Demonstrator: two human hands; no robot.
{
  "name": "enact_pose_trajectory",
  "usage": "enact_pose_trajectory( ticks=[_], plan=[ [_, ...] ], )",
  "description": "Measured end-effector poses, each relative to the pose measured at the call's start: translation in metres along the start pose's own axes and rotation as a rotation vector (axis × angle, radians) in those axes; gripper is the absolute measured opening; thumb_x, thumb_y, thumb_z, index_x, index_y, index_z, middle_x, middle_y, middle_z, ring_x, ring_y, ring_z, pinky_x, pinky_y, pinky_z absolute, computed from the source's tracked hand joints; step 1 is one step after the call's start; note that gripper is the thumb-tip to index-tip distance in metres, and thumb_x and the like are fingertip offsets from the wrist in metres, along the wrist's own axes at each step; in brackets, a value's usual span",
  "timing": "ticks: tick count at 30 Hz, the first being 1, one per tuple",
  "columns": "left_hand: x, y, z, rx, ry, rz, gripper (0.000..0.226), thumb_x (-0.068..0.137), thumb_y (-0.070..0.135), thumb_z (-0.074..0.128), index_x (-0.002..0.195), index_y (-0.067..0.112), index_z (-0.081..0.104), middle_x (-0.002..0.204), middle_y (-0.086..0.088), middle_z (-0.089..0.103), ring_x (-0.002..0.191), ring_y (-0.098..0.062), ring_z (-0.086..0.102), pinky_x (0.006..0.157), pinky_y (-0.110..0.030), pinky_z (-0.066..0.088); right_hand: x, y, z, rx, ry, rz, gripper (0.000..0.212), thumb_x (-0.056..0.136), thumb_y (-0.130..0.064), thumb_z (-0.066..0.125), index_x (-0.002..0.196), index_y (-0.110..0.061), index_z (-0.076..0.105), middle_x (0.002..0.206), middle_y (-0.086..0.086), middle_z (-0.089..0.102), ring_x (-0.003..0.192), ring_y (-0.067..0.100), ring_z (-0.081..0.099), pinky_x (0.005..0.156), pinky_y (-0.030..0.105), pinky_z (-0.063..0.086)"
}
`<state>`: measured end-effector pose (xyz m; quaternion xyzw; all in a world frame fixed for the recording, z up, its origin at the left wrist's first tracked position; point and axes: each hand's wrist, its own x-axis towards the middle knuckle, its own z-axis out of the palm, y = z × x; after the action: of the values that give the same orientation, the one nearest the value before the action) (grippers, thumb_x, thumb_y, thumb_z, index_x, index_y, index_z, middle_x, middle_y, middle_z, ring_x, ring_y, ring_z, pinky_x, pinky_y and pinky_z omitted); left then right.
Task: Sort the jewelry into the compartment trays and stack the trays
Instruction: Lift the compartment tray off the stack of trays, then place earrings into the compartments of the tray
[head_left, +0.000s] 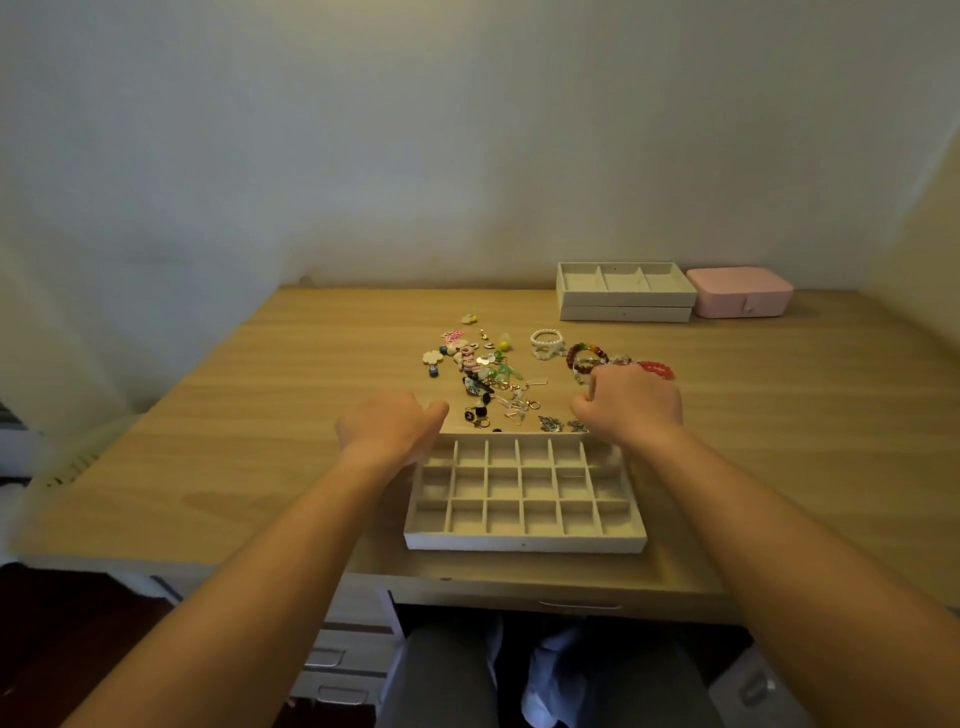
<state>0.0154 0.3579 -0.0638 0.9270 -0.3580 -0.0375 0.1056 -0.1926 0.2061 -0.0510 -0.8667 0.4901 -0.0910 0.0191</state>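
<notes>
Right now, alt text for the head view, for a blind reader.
The left hand and right hand are at the far corners of an empty grid tray, beside loose jewelry on a wooden table. Stacked trays and a pink box sit behind.

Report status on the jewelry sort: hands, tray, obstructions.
Left hand at grid tray's far-left corner, right hand at far-right corner; grips unclear. Visible compartments empty. Jewelry pile and bracelets loose on table beyond it. Nothing in the way.
</notes>
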Motion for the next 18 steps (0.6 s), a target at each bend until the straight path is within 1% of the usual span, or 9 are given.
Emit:
enact_pose_trajectory(
  ticks=[2,3,5,7,9,11,13,16,18],
  plan=[
    [0.013,0.002,-0.001,-0.077,0.030,0.032,0.042,0.092,0.052,0.042,0.087,0.019,0.066,0.087,0.000,0.067,0.081,-0.023,0.062,0.069,-0.030,0.046,0.012,-0.013,0.003,0.116,-0.045,-0.075,0.018,0.093,-0.037,0.056,0.086,-0.025,0.066,0.079,-0.007,0.067,0.074,0.014,0.063,0.066,0.032,0.056],
    [0.020,0.003,0.001,-0.147,0.025,0.043,0.035,0.092,0.051,0.048,0.093,0.021,0.067,0.091,0.002,0.066,0.086,-0.022,0.062,0.072,-0.031,0.048,0.017,-0.019,0.006,0.190,-0.077,-0.110,0.015,0.095,-0.035,0.056,0.092,-0.027,0.069,0.084,-0.007,0.069,0.078,0.013,0.064,0.069,0.034,0.057],
    [0.034,0.006,0.009,-0.292,-0.017,0.100,0.025,0.091,0.046,0.058,0.101,0.025,0.066,0.097,0.006,0.065,0.091,-0.018,0.062,0.081,-0.033,0.052,0.028,-0.031,0.014,0.307,-0.127,-0.175,0.018,0.098,-0.031,0.057,0.105,-0.026,0.073,0.099,-0.006,0.072,0.087,0.012,0.065,0.080,0.036,0.059],
    [0.048,0.011,0.018,-0.393,-0.086,0.210,0.016,0.089,0.039,0.068,0.098,0.025,0.068,0.095,0.008,0.067,0.087,-0.012,0.064,0.083,-0.035,0.056,0.036,-0.042,0.022,0.364,-0.168,-0.235,0.021,0.100,-0.026,0.057,0.114,-0.024,0.073,0.110,-0.005,0.072,0.094,0.011,0.064,0.086,0.033,0.057],
    [0.056,0.016,0.021,-0.447,-0.143,0.314,0.014,0.083,0.034,0.079,0.091,0.025,0.071,0.085,0.008,0.068,0.077,-0.009,0.065,0.075,-0.031,0.056,0.042,-0.052,0.027,0.388,-0.183,-0.294,0.021,0.100,-0.021,0.059,0.115,-0.024,0.074,0.116,-0.005,0.071,0.101,0.011,0.062,0.091,0.031,0.053],
    [0.066,0.020,0.024,-0.461,-0.147,0.386,0.018,0.074,0.034,0.086,0.084,0.027,0.073,0.079,0.006,0.069,0.073,-0.012,0.063,0.068,-0.030,0.051,0.049,-0.059,0.034,0.393,-0.185,-0.315,0.022,0.100,-0.019,0.060,0.115,-0.025,0.074,0.119,-0.006,0.070,0.107,0.013,0.062,0.096,0.036,0.053],
    [0.075,0.022,0.026,-0.471,-0.166,0.423,0.021,0.068,0.037,0.090,0.079,0.029,0.073,0.079,0.000,0.070,0.072,-0.012,0.060,0.066,-0.028,0.046,0.057,-0.061,0.041,0.404,-0.181,-0.296,0.022,0.098,-0.021,0.061,0.115,-0.028,0.073,0.118,-0.005,0.070,0.107,0.015,0.063,0.097,0.041,0.054],
    [0.083,0.021,0.027,-0.506,-0.241,0.448,0.023,0.064,0.037,0.092,0.076,0.029,0.074,0.079,-0.005,0.070,0.070,-0.011,0.057,0.065,-0.030,0.045,0.065,-0.058,0.045,0.488,-0.200,-0.259,0.024,0.095,-0.021,0.066,0.117,-0.031,0.070,0.110,-0.006,0.070,0.101,0.014,0.065,0.094,0.039,0.054],
    [0.086,0.021,0.029,-0.524,-0.252,0.468,0.022,0.064,0.036,0.092,0.076,0.028,0.075,0.081,-0.009,0.070,0.071,-0.014,0.057,0.067,-0.034,0.047,0.069,-0.053,0.044,0.564,-0.221,-0.264,0.022,0.095,-0.019,0.068,0.114,-0.031,0.070,0.106,-0.006,0.070,0.098,0.011,0.066,0.089,0.034,0.055]
  ],
)
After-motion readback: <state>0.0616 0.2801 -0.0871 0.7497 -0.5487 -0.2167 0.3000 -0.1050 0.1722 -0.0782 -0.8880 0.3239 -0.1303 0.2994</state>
